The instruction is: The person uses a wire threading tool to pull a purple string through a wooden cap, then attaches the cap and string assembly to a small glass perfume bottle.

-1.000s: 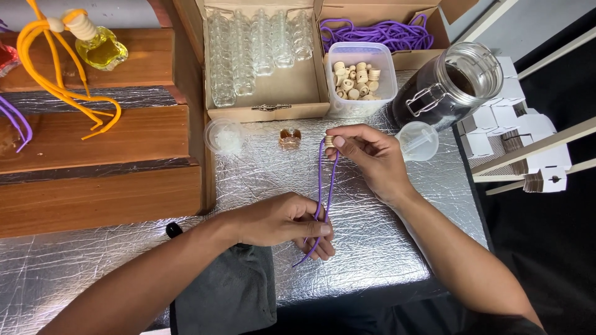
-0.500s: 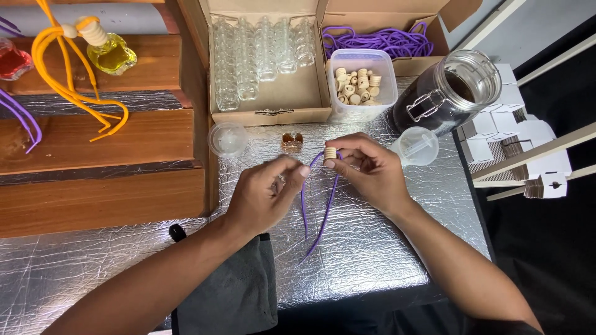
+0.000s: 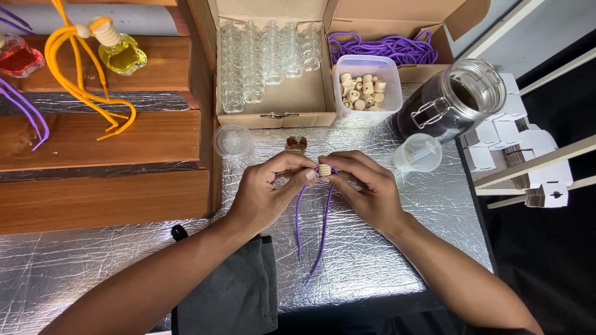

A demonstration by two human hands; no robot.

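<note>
A small ribbed wooden cap (image 3: 324, 169) sits pinched between both sets of fingertips above the crinkled silver foil table (image 3: 385, 260). The left hand (image 3: 270, 192) and the right hand (image 3: 363, 189) meet knuckle to knuckle, each grasping the cap. A thin purple cord (image 3: 323, 232) hangs from it in two strands, trailing across the foil toward the person.

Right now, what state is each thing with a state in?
Left hand: pinching the wooden cap.
Right hand: pinching the wooden cap.
Wooden cap: held above the table.
Purple cord: hanging from the cap, ends on the foil.
Glass jar: open, dark contents.
Bottle box: open.
Plastic tub: lidless, holding caps.
</note>
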